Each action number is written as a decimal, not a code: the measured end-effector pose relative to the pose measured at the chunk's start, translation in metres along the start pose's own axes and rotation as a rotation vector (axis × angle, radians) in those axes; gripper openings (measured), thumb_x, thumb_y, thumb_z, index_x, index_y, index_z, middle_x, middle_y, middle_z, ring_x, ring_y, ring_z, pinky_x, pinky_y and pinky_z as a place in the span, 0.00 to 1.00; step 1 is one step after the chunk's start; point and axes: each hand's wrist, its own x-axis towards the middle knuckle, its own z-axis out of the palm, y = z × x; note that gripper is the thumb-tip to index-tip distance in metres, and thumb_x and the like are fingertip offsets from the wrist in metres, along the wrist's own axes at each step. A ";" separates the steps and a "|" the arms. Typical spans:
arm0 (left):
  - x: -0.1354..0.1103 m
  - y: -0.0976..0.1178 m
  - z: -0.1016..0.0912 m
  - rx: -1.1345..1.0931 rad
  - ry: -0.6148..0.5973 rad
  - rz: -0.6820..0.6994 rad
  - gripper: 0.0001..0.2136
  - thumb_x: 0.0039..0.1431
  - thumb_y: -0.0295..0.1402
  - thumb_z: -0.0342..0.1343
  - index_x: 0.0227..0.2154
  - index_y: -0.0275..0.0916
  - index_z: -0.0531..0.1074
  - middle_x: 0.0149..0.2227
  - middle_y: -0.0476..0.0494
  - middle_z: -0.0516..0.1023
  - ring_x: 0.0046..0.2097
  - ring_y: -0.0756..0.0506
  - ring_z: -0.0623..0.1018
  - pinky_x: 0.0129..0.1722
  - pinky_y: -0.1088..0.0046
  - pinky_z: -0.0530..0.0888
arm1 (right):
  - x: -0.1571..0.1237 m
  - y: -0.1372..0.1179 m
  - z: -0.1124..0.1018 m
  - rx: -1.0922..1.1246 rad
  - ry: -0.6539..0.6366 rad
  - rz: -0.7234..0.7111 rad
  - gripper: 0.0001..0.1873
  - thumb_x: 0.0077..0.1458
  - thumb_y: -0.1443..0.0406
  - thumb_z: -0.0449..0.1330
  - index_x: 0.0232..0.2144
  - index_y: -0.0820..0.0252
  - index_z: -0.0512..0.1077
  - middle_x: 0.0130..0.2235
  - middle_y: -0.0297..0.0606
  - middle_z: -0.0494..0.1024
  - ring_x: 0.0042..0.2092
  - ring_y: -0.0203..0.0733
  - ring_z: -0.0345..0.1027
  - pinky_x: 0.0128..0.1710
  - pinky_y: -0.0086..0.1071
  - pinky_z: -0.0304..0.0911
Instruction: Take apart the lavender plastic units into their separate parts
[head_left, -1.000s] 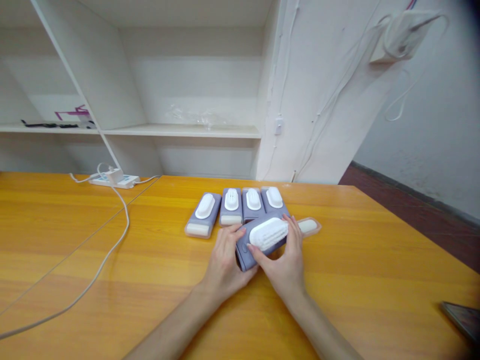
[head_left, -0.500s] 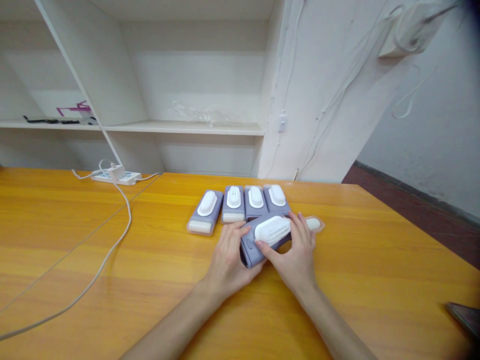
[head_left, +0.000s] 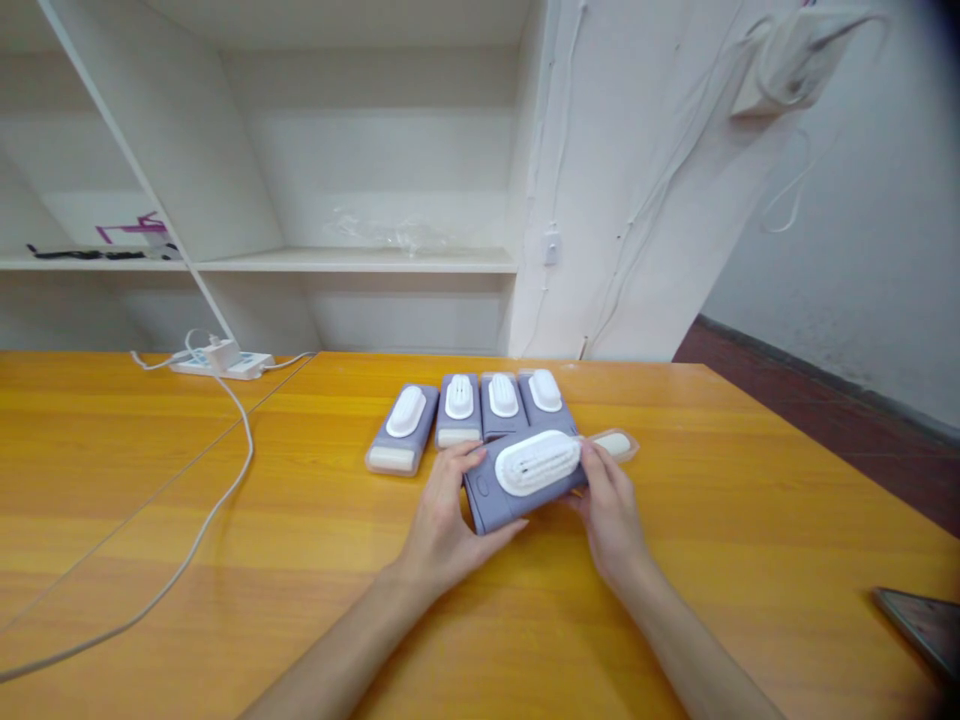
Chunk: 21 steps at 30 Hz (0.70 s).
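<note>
My left hand (head_left: 442, 520) grips the left end of a flat purple-grey box (head_left: 491, 512), fingers behind the far edge and thumb along the near edge. On its upper face lies a white ridged oval (head_left: 536, 462), which looks like a coiled cable. My right hand (head_left: 611, 515) pinches the box's right end, thumb and fingertips at the oval's tip. The box is tilted and held just above the table. Beyond my right fingertips lies a pale rounded piece in clear plastic (head_left: 615, 443); whether it belongs to another box I cannot tell.
Several similar boxes with white ovals, among them a left one (head_left: 405, 430), stand in a row behind my hands. A power strip (head_left: 236, 366) and loose cable (head_left: 244, 450) lie at left. A dark flat device (head_left: 922, 625) sits at the right edge. White shelves (head_left: 360, 262) rise behind.
My right thumb has moved off the front of the white oval to its right end. The box has turned so that its upper face shows more. The view has shifted slightly.
</note>
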 end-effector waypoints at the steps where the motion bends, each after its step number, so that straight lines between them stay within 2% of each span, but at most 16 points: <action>1: 0.000 0.000 0.000 -0.001 0.006 -0.009 0.32 0.47 0.37 0.67 0.54 0.45 0.58 0.55 0.34 0.66 0.58 0.35 0.68 0.50 0.50 0.73 | -0.002 0.001 0.002 0.085 -0.035 0.077 0.20 0.52 0.50 0.61 0.39 0.58 0.73 0.39 0.37 0.78 0.35 0.43 0.73 0.33 0.37 0.72; 3: 0.000 -0.001 0.000 -0.001 0.021 -0.027 0.33 0.46 0.37 0.67 0.53 0.44 0.59 0.55 0.35 0.66 0.58 0.35 0.68 0.50 0.50 0.73 | -0.005 0.002 0.005 0.211 -0.080 0.196 0.19 0.52 0.51 0.62 0.40 0.57 0.71 0.38 0.35 0.78 0.32 0.41 0.73 0.30 0.37 0.72; 7: 0.001 0.002 -0.001 -0.081 -0.021 -0.155 0.34 0.44 0.39 0.68 0.53 0.42 0.59 0.54 0.36 0.67 0.56 0.36 0.70 0.48 0.57 0.74 | -0.008 0.002 0.009 0.268 -0.027 0.241 0.20 0.49 0.53 0.65 0.41 0.57 0.70 0.35 0.33 0.79 0.29 0.40 0.73 0.28 0.36 0.73; 11: 0.006 0.002 -0.001 -0.270 -0.008 -0.371 0.22 0.56 0.39 0.58 0.51 0.41 0.61 0.51 0.39 0.71 0.50 0.41 0.75 0.46 0.63 0.75 | -0.008 0.004 0.008 0.213 0.022 0.236 0.24 0.48 0.53 0.66 0.45 0.56 0.69 0.35 0.34 0.79 0.30 0.41 0.74 0.27 0.35 0.73; 14: 0.009 -0.001 -0.003 -0.384 -0.064 -0.434 0.16 0.60 0.39 0.53 0.49 0.41 0.64 0.46 0.41 0.75 0.46 0.43 0.77 0.43 0.65 0.76 | -0.007 0.005 0.007 0.161 0.036 0.179 0.26 0.48 0.52 0.66 0.47 0.56 0.69 0.37 0.36 0.79 0.32 0.42 0.74 0.26 0.34 0.73; 17: 0.009 -0.002 -0.006 -0.374 -0.141 -0.393 0.20 0.56 0.38 0.59 0.51 0.41 0.66 0.47 0.40 0.76 0.46 0.41 0.77 0.42 0.64 0.77 | -0.007 0.003 0.007 0.131 0.100 0.115 0.26 0.46 0.51 0.66 0.45 0.57 0.71 0.40 0.39 0.79 0.36 0.45 0.74 0.27 0.32 0.72; 21: 0.005 0.004 -0.007 -0.165 -0.162 -0.227 0.34 0.42 0.40 0.69 0.53 0.42 0.65 0.54 0.37 0.71 0.54 0.36 0.72 0.53 0.54 0.70 | -0.013 -0.004 0.011 0.080 0.100 0.073 0.27 0.45 0.52 0.67 0.46 0.56 0.72 0.39 0.39 0.80 0.37 0.45 0.74 0.26 0.31 0.71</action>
